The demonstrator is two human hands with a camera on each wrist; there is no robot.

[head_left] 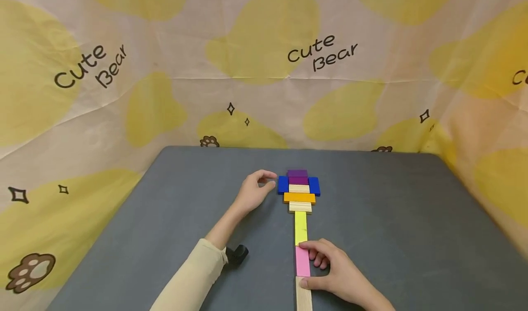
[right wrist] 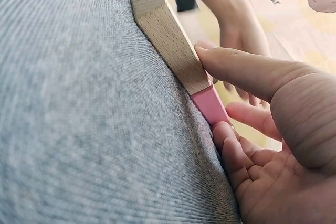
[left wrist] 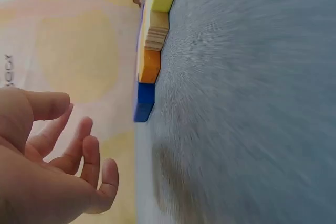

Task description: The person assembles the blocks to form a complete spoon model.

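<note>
A row of coloured wooden blocks runs up the grey table. At its near end lie a plain wood block [head_left: 304, 298], a pink block [right wrist: 211, 106] and a yellow-green block [head_left: 300, 228], set end to end. My right hand [head_left: 344, 272] rests along them from the right, thumb on the plain block, index fingertip where pink meets yellow-green, other fingers bent beside the pink side. My left hand [head_left: 253, 192], holding nothing, hovers left of a blue block [head_left: 283, 185], its thumb and index finger apart. A second blue block [head_left: 314, 186] flanks the row's far end.
Between the blue blocks lie purple [head_left: 297, 173] and magenta [head_left: 299, 181] blocks and a plain ridged one [head_left: 299, 188]. An orange block [head_left: 299, 198] lies crosswise below, then another ridged block [head_left: 300, 206]. A patterned cloth [head_left: 264, 40] hangs behind the table [head_left: 185, 187].
</note>
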